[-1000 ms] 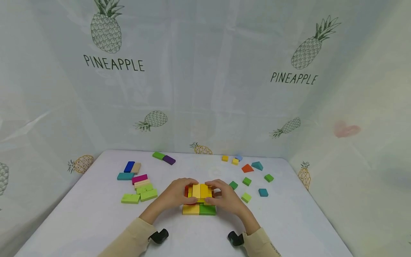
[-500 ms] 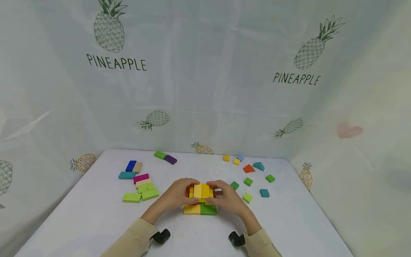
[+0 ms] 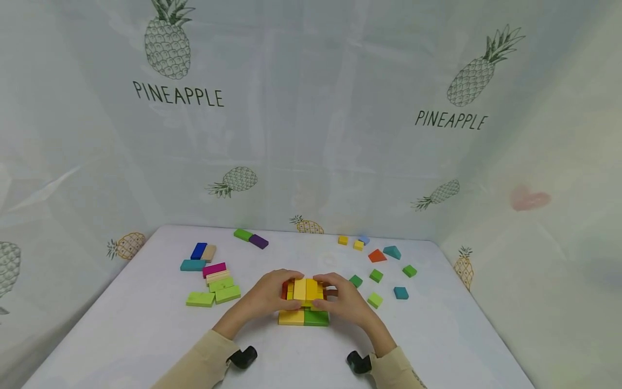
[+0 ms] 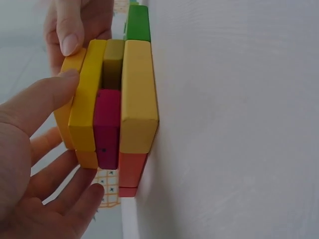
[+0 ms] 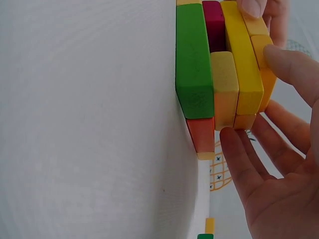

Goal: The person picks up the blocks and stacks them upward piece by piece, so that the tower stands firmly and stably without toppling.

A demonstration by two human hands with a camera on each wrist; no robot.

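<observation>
The left hand (image 3: pixel 268 294) and right hand (image 3: pixel 346 298), each half-closed, grip opposite sides of the upper yellow blocks (image 3: pixel 306 290), located atop a layered stack (image 3: pixel 291 318) near the middle of the white surface (image 3: pixel 298 359).

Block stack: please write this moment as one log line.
left hand: grips yellow top blocks; right hand: grips same, opposite end; block stack: layered on white table; loose blocks: both sides

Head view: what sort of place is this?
Probably a screened-off play or filming corner, though the wider setting is hidden: pale, pineapple-printed sheeting surrounds the back and sides of a flat white tabletop, where brightly coloured rectangular blocks form a stack.
</observation>
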